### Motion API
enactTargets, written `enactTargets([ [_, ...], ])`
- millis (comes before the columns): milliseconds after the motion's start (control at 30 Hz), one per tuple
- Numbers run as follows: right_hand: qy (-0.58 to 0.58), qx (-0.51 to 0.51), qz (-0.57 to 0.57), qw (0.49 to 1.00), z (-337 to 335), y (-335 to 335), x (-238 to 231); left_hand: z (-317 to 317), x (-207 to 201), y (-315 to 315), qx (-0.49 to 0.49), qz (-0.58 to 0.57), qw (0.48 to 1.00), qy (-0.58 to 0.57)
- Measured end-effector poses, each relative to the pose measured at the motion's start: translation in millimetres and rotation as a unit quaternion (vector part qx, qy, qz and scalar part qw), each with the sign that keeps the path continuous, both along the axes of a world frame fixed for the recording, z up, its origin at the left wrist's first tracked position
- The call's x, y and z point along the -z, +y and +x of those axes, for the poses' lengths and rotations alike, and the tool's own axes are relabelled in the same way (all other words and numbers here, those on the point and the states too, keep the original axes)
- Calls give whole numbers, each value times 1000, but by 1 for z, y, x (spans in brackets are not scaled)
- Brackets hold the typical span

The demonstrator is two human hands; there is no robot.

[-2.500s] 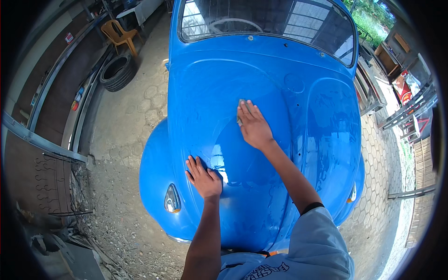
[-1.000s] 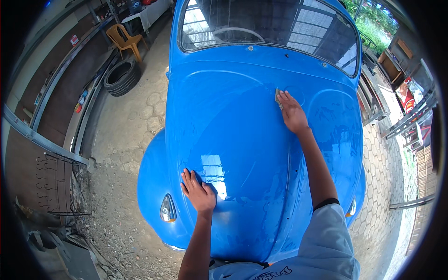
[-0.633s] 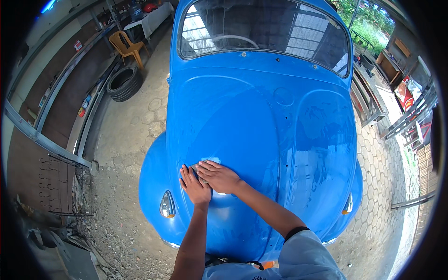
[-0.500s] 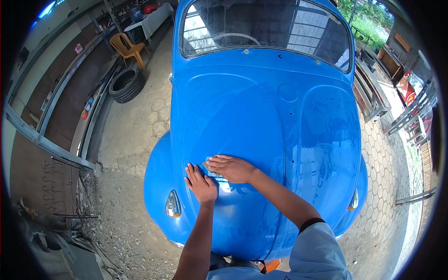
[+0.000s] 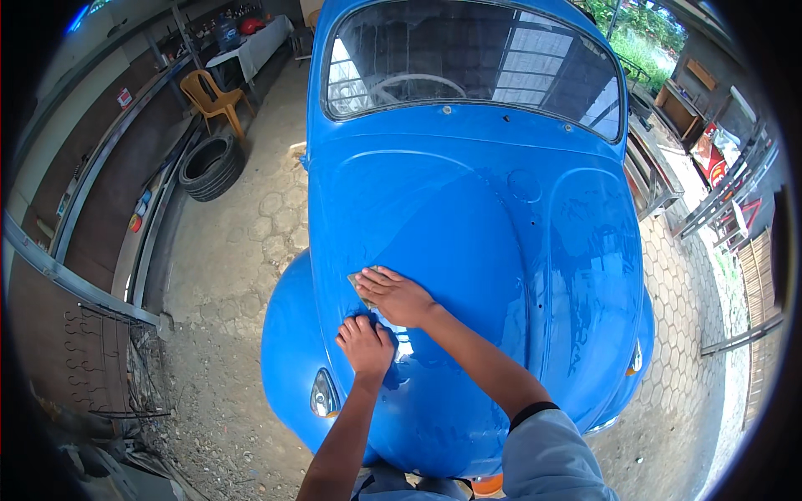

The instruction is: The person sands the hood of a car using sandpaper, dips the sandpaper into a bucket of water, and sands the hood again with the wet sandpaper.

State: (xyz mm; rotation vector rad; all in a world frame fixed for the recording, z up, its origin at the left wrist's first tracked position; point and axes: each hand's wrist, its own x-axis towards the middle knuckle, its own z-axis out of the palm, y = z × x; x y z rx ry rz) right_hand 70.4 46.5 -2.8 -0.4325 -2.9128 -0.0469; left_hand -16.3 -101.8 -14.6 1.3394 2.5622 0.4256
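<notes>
Blue car [image 5: 468, 132]: is standing nose-on to the person, on the floor [image 5: 234, 242]; it is presumably being far too heavy to shift under a hand.
Hood [image 5: 459, 234]: is sloping from below the windshield [image 5: 476, 58] to the rounded nose, showing glossy and duller, streaky patches — it is looking wet. Its skin is probably being stiff, slippery and easily marked, so a flat palm is likely giving safer bearing than fingertips.
Fender [image 5: 288, 334]: is bulging out past the hood's left edge.
Loose tyre [image 5: 219, 178]: is lying on the floor, beyond the fender and well apart from both hands.
Right hand [image 5: 401, 296]: is lying flat toward the hood's left edge, its fingers resting together over the pad; how the thumb is sitting I cannot tell.
Left hand [image 5: 368, 346]: is resting on the hood just beside the right one, nearer the nose, its fingers slightly bent and close together, gripping nothing visible; whether it is touching the pad I cannot tell.
Greyish pad [image 5: 355, 282]: is poking out under the right fingertips, toward the hood's left edge — mostly hidden. It is probably being light, thin and flexible, liable to slide or crease, and best held by its back under all four fingers.
</notes>
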Motion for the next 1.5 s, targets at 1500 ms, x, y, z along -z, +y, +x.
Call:
enactTargets([
  [1500, 81, 131, -82, 985, -48, 250, -53, -136, -12, 181, -132, 59, 989, -17],
])
